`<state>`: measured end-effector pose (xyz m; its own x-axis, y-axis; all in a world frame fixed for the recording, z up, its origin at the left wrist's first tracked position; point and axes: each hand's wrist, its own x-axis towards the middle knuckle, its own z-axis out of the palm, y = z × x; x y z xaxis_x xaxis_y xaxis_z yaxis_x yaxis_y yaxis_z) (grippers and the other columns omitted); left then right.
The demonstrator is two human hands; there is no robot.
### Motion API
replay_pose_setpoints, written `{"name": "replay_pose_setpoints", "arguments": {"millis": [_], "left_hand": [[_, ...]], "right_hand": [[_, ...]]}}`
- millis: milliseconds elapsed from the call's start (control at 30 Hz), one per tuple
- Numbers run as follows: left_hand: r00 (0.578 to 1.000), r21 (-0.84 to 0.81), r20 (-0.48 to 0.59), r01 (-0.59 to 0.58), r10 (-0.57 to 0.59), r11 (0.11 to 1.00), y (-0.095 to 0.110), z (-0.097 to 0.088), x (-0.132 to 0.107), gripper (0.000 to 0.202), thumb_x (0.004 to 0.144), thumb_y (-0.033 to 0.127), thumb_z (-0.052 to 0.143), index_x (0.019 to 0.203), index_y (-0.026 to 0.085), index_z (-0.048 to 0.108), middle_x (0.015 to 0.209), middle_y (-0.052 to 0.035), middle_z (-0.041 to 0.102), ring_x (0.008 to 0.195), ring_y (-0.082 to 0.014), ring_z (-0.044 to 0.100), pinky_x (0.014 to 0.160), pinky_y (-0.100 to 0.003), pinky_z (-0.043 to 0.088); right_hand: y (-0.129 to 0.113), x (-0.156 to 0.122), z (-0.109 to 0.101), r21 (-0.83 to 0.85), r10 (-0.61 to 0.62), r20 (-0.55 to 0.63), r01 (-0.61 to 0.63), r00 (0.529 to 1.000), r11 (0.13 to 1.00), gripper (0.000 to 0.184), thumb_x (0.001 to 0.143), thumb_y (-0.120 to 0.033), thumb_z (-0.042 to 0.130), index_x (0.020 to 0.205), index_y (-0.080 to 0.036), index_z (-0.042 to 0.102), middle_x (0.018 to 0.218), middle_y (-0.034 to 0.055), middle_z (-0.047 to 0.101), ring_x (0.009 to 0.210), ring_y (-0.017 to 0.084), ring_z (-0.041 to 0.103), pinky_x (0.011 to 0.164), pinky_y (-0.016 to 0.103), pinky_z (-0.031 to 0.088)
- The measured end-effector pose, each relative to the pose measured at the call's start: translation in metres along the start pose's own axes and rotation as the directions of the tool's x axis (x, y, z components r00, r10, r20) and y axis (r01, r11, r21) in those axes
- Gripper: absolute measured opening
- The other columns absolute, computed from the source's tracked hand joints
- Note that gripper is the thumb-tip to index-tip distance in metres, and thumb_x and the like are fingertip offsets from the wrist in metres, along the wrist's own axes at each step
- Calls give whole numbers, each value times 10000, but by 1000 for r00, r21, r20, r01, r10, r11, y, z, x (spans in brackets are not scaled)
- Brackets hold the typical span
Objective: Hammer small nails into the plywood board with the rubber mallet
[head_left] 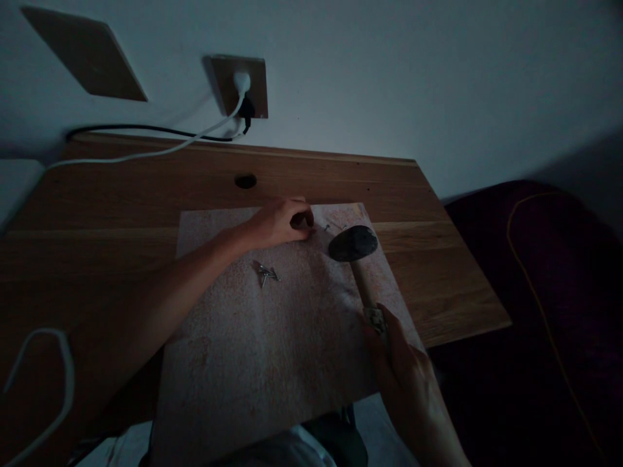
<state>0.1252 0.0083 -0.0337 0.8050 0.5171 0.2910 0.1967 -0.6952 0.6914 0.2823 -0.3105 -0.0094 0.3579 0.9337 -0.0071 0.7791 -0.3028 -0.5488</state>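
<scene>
A black-headed mallet [354,244] is gripped by its handle in the right hand [403,363]. The left hand's fingers [302,206] are curled above the board [272,350]; whether anything is pinched cannot be told. Loose nails [268,273] are heaped nearer the body than those fingers.

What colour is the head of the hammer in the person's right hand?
Black or very dark grey: the hammer head shows best in the head view.
</scene>
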Motion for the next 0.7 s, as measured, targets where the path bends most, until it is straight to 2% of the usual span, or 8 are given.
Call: {"name": "replay_pose_setpoints", "arguments": {"millis": [233, 367, 467, 533, 600, 700], "left_hand": [[1000, 12, 8, -6, 6, 1000, -1, -1, 0, 52, 816, 155, 743, 866, 170, 740, 827, -6, 656, 707, -137, 593, 678, -278, 424], [1000, 19, 7, -20, 20, 1000, -1, -1, -1, 43, 821, 159, 741, 861, 173, 734, 832, -10, 658, 729, -143, 607, 686, -278, 434], [1000, 5, -1, -29, 29, 1000, 0, -2, -2, 100, 841, 179, 745, 941, 178, 744, 907, -25, 679, 778, -151, 631, 720, -283, 463], [1000, -14, -6, -29, 29, 999, 1, -2, -2, 187, 844, 182, 752, 1030, 186, 745, 988, -40, 702, 817, -156, 647, 750, -288, 485], [1000, -42, -1, -18, 18, 999, 1, -1, -2, 258, 849, 181, 754, 1105, 190, 733, 1032, -47, 727, 828, -155, 657, 764, -288, 500], [1000, -84, 13, -3, 4, 996, 0, 0, -2, 293, 862, 167, 745, 1153, 191, 714, 974, -27, 758, 794, -145, 668, 759, -278, 511]], "right_hand": [[-11, -2, 1, 35, 73, 5, -73, 997, 997, 532, 1141, -424, 399, 1526, -95, 562, 1007, 192, 840, 841, 313, 842, 679, 422, 693], [-10, -2, -1, 10, 48, -16, -48, 999, 999, 512, 1124, -412, 437, 1523, -132, 593, 1025, 193, 843, 881, 326, 845, 661, 413, 704], [-5, -2, -2, -5, 10, -29, -10, 1000, 1000, 529, 1104, -417, 452, 1550, -165, 582, 1131, 199, 833, 1013, 346, 834, 761, 446, 719], [-3, -3, -1, -15, 7, -22, -7, 1000, 1000, 529, 1111, -423, 435, 1552, -164, 572, 1149, 200, 829, 1013, 343, 834, 780, 455, 717], [-2, -3, 0, -18, 15, -2, -15, 1000, 1000, 523, 1123, -434, 424, 1537, -151, 572, 1125, 199, 834, 966, 334, 842, 746, 439, 715], [-3, -3, 2, 3, 45, -6, -45, 999, 999, 537, 1136, -465, 411, 1517, -122, 572, 1073, 195, 843, 899, 325, 847, 659, 405, 698]]}}
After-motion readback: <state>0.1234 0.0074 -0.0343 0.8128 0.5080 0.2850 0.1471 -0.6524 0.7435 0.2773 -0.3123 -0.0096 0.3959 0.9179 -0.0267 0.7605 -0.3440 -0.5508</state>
